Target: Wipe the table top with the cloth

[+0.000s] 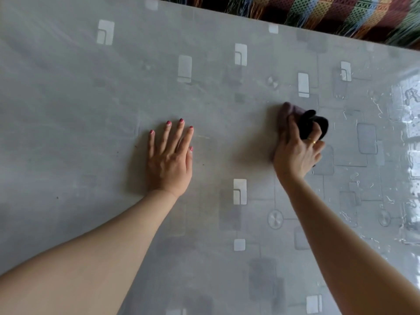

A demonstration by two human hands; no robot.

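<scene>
The table top [91, 98] is grey, covered by a glossy sheet with pale rectangle and square patterns. My right hand [295, 153] is shut on a bunched cloth [311, 123], dark purple and black, and presses it on the surface right of centre. The cloth sticks out beyond my fingers; part of it is hidden under my palm. My left hand [170, 155] lies flat on the table with fingers spread, holding nothing, a hand's width to the left of the cloth.
The table's far edge [295, 26] runs diagonally across the top right. Beyond it lies a multicoloured woven textile with fringes [341, 12]. Bright glare and small streaks show on the sheet at the right [409, 123]. A few tiny dark specks sit at the left [57, 197].
</scene>
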